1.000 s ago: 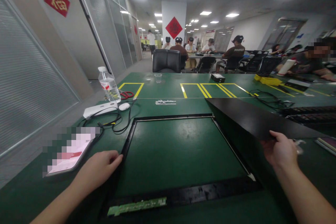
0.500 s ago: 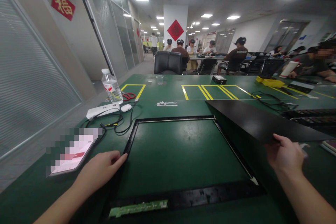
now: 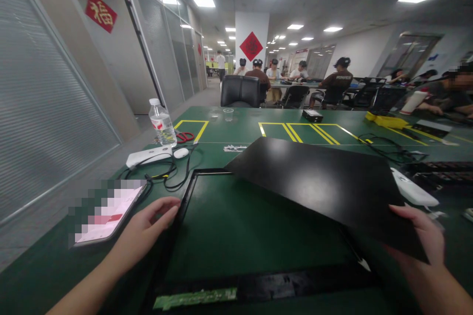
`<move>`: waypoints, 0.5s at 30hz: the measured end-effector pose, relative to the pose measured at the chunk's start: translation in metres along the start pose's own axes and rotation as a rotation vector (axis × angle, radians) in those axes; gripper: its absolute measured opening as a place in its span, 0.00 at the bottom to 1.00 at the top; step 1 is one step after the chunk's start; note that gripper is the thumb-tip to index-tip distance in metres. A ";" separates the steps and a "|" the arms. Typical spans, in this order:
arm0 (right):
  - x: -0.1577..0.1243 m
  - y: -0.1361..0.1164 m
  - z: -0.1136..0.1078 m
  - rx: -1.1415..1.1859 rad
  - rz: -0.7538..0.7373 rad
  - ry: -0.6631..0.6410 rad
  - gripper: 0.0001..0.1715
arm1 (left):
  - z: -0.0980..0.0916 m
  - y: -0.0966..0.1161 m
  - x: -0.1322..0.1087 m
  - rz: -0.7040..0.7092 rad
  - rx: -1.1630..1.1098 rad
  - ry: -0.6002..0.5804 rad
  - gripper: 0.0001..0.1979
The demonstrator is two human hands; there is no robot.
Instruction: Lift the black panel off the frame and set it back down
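A thin black flat panel (image 3: 310,177) is held tilted in the air by my right hand (image 3: 424,241), thumb on top at its right edge and the other fingers underneath. Below the panel, a black rectangular frame (image 3: 291,283) lies on the green table, its far right part hidden by the panel. A green circuit board strip (image 3: 195,299) lies along the frame's near side. My left hand (image 3: 153,219) is at the frame's left side, thumb and forefinger apart, fingertips close to or touching the edge; its other fingers are hidden.
Left of the frame are a phone (image 3: 111,214), black cables (image 3: 170,165), a white mouse (image 3: 181,153), red-handled scissors (image 3: 185,137) and a water bottle (image 3: 162,123). A white device (image 3: 414,187) lies right of the panel. Several people sit at tables beyond.
My right hand has swung the panel up and leftward over the frame, uncovering the white device. My left thumb and forefinger have parted at the frame's edge. The view has shifted slightly.
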State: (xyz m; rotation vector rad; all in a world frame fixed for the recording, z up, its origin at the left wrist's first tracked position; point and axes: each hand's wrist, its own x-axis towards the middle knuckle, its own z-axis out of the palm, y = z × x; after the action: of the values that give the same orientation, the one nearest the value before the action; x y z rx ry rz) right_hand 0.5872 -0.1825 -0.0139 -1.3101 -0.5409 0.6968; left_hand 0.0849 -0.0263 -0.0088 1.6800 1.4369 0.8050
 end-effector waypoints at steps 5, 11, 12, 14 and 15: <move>-0.021 -0.016 0.025 0.188 0.285 0.193 0.08 | 0.004 0.001 -0.001 -0.127 -0.333 -0.115 0.29; -0.032 -0.024 0.041 0.184 0.352 0.093 0.24 | 0.004 0.006 -0.005 -0.334 -0.769 -0.328 0.27; -0.032 -0.022 0.040 0.165 0.326 0.087 0.24 | 0.005 0.007 -0.005 -0.336 -0.804 -0.342 0.26; -0.030 -0.017 0.038 0.146 0.290 0.074 0.23 | 0.006 0.008 -0.006 -0.335 -0.845 -0.349 0.26; -0.029 -0.015 0.037 0.138 0.277 0.062 0.22 | 0.007 0.009 -0.007 -0.337 -0.851 -0.342 0.26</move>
State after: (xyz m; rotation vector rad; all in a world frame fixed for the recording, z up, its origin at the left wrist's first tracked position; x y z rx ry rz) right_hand 0.5430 -0.1802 0.0083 -1.2839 -0.2578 0.9026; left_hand 0.0942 -0.0348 -0.0043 0.8422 0.9003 0.7403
